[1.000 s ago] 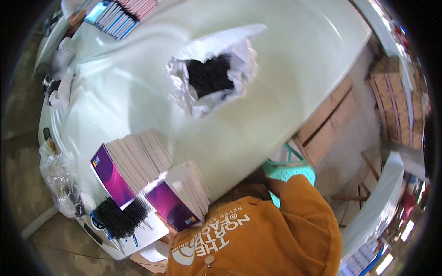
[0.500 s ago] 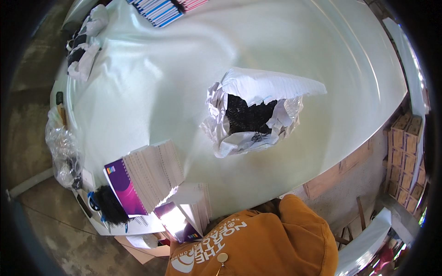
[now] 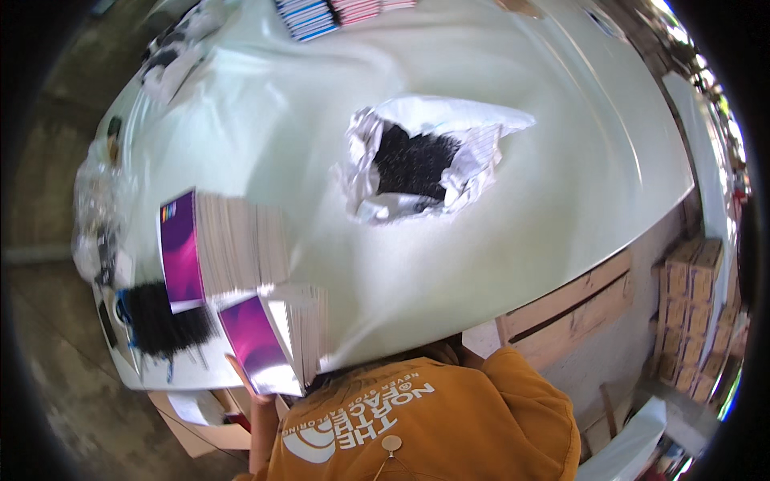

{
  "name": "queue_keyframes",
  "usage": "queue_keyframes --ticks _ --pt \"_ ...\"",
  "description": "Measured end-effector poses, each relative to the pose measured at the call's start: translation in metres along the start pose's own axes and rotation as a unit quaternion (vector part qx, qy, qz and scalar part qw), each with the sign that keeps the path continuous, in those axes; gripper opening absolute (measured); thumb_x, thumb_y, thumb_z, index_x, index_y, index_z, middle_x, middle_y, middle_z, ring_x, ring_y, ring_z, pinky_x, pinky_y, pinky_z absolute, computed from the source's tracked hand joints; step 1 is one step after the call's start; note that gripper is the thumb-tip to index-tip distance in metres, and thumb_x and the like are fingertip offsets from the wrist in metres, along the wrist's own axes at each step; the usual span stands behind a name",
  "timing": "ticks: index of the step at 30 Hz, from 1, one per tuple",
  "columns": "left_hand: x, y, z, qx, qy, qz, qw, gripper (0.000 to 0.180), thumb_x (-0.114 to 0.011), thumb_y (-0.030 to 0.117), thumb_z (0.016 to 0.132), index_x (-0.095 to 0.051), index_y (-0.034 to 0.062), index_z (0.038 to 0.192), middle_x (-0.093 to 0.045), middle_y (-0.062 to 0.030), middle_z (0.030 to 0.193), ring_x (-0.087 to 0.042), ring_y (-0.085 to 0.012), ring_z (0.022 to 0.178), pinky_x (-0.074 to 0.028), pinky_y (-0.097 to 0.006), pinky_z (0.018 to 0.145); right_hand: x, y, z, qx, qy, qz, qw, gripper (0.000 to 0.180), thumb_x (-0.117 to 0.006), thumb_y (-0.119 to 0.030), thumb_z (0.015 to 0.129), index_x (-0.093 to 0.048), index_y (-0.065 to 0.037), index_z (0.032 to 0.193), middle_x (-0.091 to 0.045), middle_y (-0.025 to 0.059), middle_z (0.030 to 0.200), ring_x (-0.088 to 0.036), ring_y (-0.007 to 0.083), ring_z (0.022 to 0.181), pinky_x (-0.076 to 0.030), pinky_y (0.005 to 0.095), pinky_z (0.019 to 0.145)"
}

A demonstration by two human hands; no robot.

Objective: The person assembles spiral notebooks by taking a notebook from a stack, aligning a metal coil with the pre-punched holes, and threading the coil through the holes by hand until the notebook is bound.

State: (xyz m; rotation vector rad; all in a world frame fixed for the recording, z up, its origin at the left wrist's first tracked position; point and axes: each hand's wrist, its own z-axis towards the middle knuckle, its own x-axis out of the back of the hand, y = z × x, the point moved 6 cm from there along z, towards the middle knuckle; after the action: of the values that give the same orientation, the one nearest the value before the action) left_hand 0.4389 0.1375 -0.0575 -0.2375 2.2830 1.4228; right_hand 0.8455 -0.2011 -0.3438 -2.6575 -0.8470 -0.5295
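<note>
A left hand [image 3: 255, 393] reaches up beside a stack of purple-covered booklets [image 3: 277, 341] at the near edge of the pale green table [image 3: 561, 160], touching its cover; how far the fingers are spread cannot be told. The right hand is hidden. A taller purple stack [image 3: 216, 252] lies just behind, and a torn white paper wrapper holding black pieces [image 3: 417, 164] sits mid-table.

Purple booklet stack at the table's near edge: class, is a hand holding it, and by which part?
Yes. One hand grips the smaller stack of purple-covered booklets at its lower near corner. Which hand it is cannot be told; the other is out of view.
</note>
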Motion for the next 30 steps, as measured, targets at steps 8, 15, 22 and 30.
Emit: queue_keyframes --ticks 8,15,22,30 --pt "-0.075 0.036 0.025 -0.016 -0.101 -0.068 0.992 0.093 -0.029 0.072 0.085 -0.025 -0.001 0.142 -0.04 -0.0151 0.139 -0.041 -0.0266 0.126 -0.028 -0.038 0.107 0.06 0.01 0.055 0.042 0.274 0.421 0.864 0.061 -0.051 -0.042 0.087 -0.041 -0.005 0.134 -0.053 0.0181 0.126 -0.048 0.034 0.119 -0.036 0.0448 0.098" --pt "-0.081 0.031 0.027 0.053 -0.149 0.005 0.987 0.075 -0.03 0.062 0.091 -0.033 0.0032 0.139 -0.045 -0.0138 0.135 -0.044 -0.0228 0.123 -0.032 -0.036 0.104 0.169 -0.154 -0.18 0.288 0.017 -0.034 0.957 0.038 -0.058 -0.026 0.088 -0.056 0.001 0.115 -0.062 0.0215 0.104 -0.059 0.032 0.099 -0.046 0.0365 0.085" --pt "-0.156 0.02 0.015 -0.007 -0.263 0.149 0.953 0.075 -0.05 0.051 0.087 -0.028 0.0022 0.14 -0.034 -0.0128 0.141 -0.03 -0.0225 0.132 -0.021 -0.033 0.11 0.187 -0.295 -0.271 0.51 0.33 -0.002 0.794 0.091 -0.074 -0.04 0.072 -0.027 0.002 0.138 -0.035 0.0263 0.137 -0.03 0.0394 0.13 -0.02 0.0474 0.107" --pt "-0.192 0.002 0.037 -0.009 -0.274 0.188 0.943 0.098 -0.053 0.062 0.079 -0.014 0.0003 0.144 -0.025 -0.0185 0.146 -0.021 -0.0274 0.137 -0.015 -0.038 0.112 0.184 -0.322 -0.198 0.445 0.416 -0.029 0.793 0.071 -0.072 -0.034 0.074 -0.041 -0.011 0.134 -0.039 0.0203 0.137 -0.028 0.0391 0.132 -0.017 0.0564 0.105"
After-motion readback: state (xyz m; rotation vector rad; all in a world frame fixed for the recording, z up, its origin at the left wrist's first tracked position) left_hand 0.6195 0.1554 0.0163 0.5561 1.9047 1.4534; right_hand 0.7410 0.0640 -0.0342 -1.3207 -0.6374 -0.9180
